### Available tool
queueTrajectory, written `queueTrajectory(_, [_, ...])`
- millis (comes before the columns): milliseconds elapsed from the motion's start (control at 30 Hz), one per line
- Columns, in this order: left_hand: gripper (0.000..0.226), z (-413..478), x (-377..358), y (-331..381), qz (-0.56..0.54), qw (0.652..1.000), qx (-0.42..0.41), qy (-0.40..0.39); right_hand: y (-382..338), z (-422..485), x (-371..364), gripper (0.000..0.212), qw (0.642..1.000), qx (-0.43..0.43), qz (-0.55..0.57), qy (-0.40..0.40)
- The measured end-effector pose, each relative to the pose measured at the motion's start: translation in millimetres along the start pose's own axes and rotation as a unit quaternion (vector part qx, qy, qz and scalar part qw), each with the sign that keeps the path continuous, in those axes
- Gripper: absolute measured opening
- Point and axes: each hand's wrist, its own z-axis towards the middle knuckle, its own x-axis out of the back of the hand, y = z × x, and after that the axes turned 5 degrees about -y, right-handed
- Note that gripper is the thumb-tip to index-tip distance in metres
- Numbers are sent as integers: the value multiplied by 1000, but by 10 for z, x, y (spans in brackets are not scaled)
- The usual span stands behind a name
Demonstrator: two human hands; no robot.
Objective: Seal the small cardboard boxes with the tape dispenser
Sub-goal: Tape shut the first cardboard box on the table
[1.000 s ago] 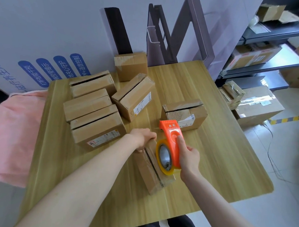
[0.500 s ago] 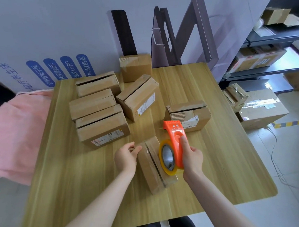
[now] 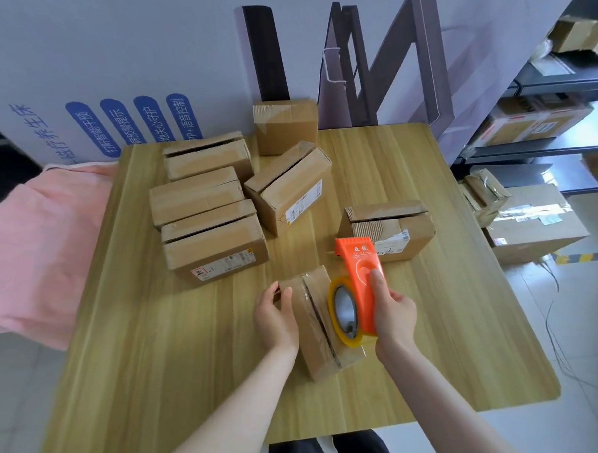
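Observation:
A small cardboard box [image 3: 315, 326] lies lengthwise on the wooden table [image 3: 182, 358] in front of me, its top seam running away from me. My right hand [image 3: 394, 316] grips an orange tape dispenser [image 3: 354, 290] with a yellow tape roll, set on the box's right top half. My left hand [image 3: 275, 316] holds the box's left side, fingers curled over its far left corner. Several more cardboard boxes [image 3: 214, 246] sit at the back left, and one with a torn label [image 3: 388, 226] stands beyond the dispenser.
A pink cloth [image 3: 39, 249] hangs at the table's left edge. A white board with blue labels [image 3: 124, 126] and a dark metal frame [image 3: 366, 68] stand behind the table. Shelves [image 3: 552, 110] and floor boxes [image 3: 530, 226] are on the right.
My left hand has slid from the far end of the box back to its left side. The dispenser has moved slightly toward me along the box top.

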Motion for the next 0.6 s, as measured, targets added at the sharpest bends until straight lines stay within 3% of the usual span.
queueTrajectory(267, [31, 283, 163, 48, 221, 969, -54, -100, -30, -38, -16, 47, 1000, -13, 4, -4])
queueTrajectory(467, [47, 367, 165, 151, 329, 931, -59, -144, -95, -78, 60, 46, 998, -35, 50, -1])
queueTrajectory(600, [72, 336, 174, 284, 371, 898, -181, -153, -109, -104, 208, 42, 995, -32, 91, 30])
